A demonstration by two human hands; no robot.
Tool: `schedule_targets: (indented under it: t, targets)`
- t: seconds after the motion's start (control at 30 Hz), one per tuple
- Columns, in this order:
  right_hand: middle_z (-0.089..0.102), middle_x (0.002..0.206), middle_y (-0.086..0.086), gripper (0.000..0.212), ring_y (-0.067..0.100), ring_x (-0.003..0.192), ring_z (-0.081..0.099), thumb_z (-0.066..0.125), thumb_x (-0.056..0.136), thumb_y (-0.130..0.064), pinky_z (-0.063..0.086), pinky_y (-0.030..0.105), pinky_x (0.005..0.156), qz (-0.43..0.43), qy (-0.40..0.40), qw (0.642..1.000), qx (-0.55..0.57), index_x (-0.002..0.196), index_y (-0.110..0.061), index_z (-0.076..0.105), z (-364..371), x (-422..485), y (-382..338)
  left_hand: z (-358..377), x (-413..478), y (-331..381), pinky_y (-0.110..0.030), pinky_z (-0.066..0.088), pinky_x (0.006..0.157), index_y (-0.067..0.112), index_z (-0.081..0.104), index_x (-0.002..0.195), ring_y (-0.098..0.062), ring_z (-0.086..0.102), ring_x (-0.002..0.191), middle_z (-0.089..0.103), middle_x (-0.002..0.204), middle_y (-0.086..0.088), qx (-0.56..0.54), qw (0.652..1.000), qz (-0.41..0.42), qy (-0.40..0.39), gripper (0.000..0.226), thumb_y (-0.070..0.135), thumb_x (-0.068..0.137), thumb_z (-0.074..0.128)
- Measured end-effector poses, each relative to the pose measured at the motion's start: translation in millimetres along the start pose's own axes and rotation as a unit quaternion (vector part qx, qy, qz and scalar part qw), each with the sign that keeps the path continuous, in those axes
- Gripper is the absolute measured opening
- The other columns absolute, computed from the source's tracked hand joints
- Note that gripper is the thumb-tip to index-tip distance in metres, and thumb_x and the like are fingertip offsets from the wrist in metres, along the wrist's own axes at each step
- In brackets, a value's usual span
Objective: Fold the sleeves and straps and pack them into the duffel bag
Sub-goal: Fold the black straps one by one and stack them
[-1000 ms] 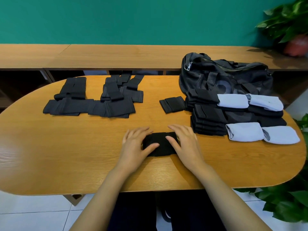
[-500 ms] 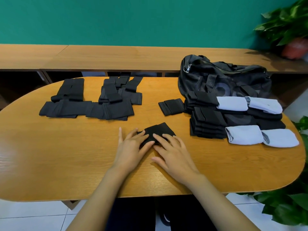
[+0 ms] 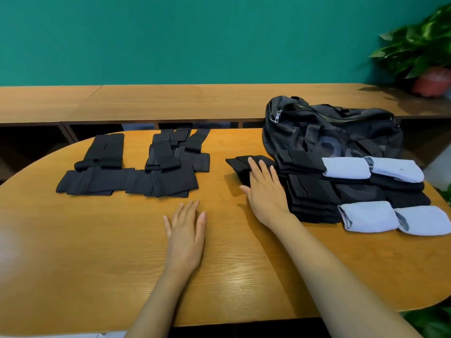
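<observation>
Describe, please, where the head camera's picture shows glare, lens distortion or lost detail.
Head view: soft glare washes the table at its left edge and between the forearms. Head view: the wide lens bows the table's near rim. Head view: the black folded stack beside the right hand merges into one dark mass; the plant at top right looks soft.

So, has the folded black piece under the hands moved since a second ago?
Yes. The folded black piece has shifted away from the person and rightward, now beside the black stacks in front of the duffel bag, under the right hand.
</observation>
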State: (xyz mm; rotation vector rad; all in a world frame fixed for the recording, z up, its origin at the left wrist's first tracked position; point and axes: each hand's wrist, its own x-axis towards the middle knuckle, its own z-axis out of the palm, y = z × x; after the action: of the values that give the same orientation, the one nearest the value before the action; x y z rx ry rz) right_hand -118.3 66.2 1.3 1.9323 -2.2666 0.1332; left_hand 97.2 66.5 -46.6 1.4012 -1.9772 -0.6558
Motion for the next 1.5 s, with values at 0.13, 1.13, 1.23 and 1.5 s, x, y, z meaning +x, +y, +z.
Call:
schedule_targets:
  t: [0.13, 1.13, 1.23, 1.5]
  targets:
    - [-0.005, 0.165, 0.004, 0.061, 0.026, 0.151, -0.001, 0.023, 0.106, -0.045, 0.0, 0.043, 0.122, 0.017, -0.026, 0.999, -0.036, 0.148, -0.002, 0.033, 4, 14, 3, 0, 1, 0, -0.041, -0.008, 0.121, 0.023, 0.038, 0.148, -0.008, 0.015, 0.147, 0.038, 0.153, 0.005, 0.009, 1.0, 0.007, -0.005, 0.075, 0.067, 0.094, 0.012]
    - [0.027, 0.16, 0.009, 0.069, 0.027, 0.148, 0.021, 0.024, 0.099, -0.061, 0.0, 0.046, 0.122, 0.021, -0.028, 0.999, 0.023, 0.152, -0.017, 0.028, 16, 7, -22, -5, 0, 9, -0.045, -0.005, 0.122, 0.021, 0.048, 0.142, -0.011, 0.026, 0.144, 0.049, 0.144, 0.004, 0.033, 0.999, 0.001, -0.011, 0.076, 0.061, 0.09, 0.008]
    - [0.017, 0.163, 0.01, 0.072, 0.028, 0.15, 0.01, 0.019, 0.099, -0.062, -0.001, 0.047, 0.122, 0.046, -0.069, 0.996, 0.011, 0.155, -0.016, 0.02, 17, 9, -14, -5, 0, 9, -0.044, -0.007, 0.121, 0.021, 0.049, 0.141, -0.011, 0.025, 0.144, 0.05, 0.144, 0.005, 0.033, 0.999, 0.003, -0.013, 0.077, 0.062, 0.09, 0.008]
    - [0.016, 0.163, 0.001, 0.059, 0.021, 0.151, 0.004, 0.027, 0.102, -0.053, -0.004, 0.046, 0.122, -0.071, -0.024, 0.994, 0.074, 0.15, -0.019, 0.034, 2, 10, -46, -16, 8, 0, -0.044, -0.014, 0.119, 0.021, 0.055, 0.135, -0.014, 0.026, 0.145, 0.051, 0.143, 0.004, 0.005, 0.999, -0.03, 0.024, 0.045, 0.04, 0.103, 0.03]
